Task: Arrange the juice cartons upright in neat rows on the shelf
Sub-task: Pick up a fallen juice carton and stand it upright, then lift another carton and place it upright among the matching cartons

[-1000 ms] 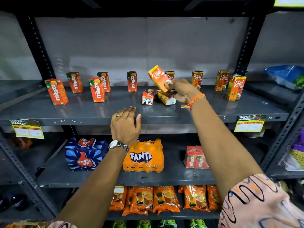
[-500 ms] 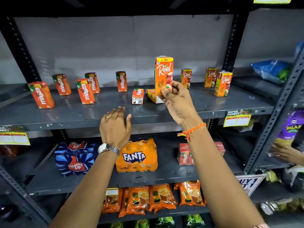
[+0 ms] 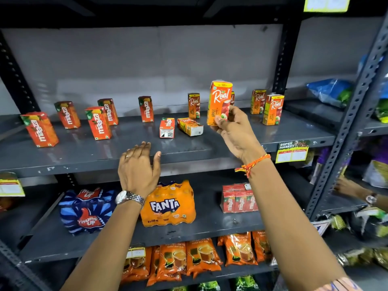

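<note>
My right hand (image 3: 235,131) grips an orange Real apple carton (image 3: 219,99) by its lower part, upright, just above the grey shelf (image 3: 84,152). Left of it a Real carton (image 3: 190,127) and a Maaza carton (image 3: 167,128) lie on their sides. Several red Maaza cartons, such as the nearest one (image 3: 39,129), stand upright on the left. Three Real cartons stand at the back and right, one (image 3: 194,106) behind the fallen pair and two (image 3: 273,110) near the post. My left hand (image 3: 139,166) rests flat on the shelf's front edge, holding nothing.
On the shelf below sit a Thums Up pack (image 3: 88,211), a Fanta pack (image 3: 168,204) and a Maaza multipack (image 3: 239,198). Tea pouches (image 3: 189,261) fill the lowest shelf. Another person's hand (image 3: 346,187) reaches into the rack on the right.
My right hand has lifted the Real carton off the fallen pile, turned it upright and carried it to the right. The left hand stays on the shelf edge.
</note>
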### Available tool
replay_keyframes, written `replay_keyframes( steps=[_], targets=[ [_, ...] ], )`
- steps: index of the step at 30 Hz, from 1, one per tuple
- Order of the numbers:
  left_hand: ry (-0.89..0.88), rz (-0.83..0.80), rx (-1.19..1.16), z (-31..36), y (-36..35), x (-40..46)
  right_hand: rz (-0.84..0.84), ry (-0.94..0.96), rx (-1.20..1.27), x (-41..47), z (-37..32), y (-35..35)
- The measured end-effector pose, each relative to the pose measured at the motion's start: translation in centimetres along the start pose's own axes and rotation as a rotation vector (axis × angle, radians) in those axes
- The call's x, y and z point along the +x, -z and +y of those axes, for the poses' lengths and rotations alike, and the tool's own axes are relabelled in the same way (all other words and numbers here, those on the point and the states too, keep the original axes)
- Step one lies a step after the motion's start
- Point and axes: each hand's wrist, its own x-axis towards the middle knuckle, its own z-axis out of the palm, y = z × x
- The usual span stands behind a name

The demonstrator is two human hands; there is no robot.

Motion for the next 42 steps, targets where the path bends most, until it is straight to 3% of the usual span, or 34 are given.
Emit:
replay_keyframes(
  steps=[11,15,28,32,35,38,42],
  targets=[
    [0.016,-0.007,-0.006,-0.2,-0.6,0.1,0.308,-0.097,-0.797,9.4,0.9,5.9],
    [0.025,0.013,-0.027,-0.1,-0.5,-0.1,0.356,-0.073,-0.954,10.6,1.5,6.4],
    [0.026,0.037,-0.036,-0.3,-0.9,0.0,0.366,-0.047,-1.075,10.4,2.0,5.9],
    [0.028,0.032,-0.025,-0.4,-0.9,0.0,0.456,-0.064,-1.041,9.9,2.0,5.6],
    [0.033,0.026,-0.026,-0.4,-1.0,0.0,0.61,0.158,-0.967,8.1,2.0,4.3],
    [0.027,0.027,-0.023,-0.5,-1.0,0.0,0.512,0.345,-0.996,6.6,2.4,2.3],
    [0.02,0.021,-0.025,-0.6,-0.9,-0.1,0.126,0.147,-1.09,6.4,2.1,-1.1]
  ],
)
